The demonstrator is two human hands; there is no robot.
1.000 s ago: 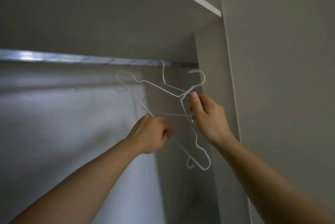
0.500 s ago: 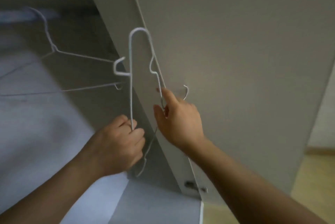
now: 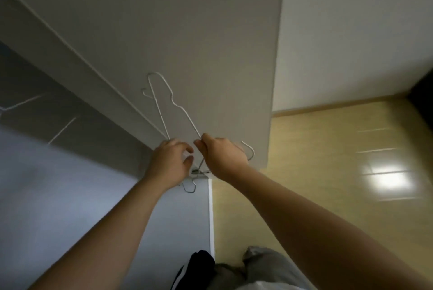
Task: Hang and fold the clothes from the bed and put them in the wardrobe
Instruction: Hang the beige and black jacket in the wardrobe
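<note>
Head view: a thin white wire hanger [image 3: 174,106] is gripped by the left hand [image 3: 169,164] and pinched by the right hand [image 3: 222,155], held against the open grey wardrobe door [image 3: 187,31], beside whose right edge bare yellow floor [image 3: 328,160] is seen.

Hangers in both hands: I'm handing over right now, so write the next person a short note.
Left hand: closed on white wire hangers.
Right hand: gripping the same bunch near the hooks.
Hangers are off the rail, held in front of the open wardrobe door; more hangers remain inside.
Done: hangers fetched.
Left: separate them, hang and fold the clothes, put them away. No clothes in view.
</note>
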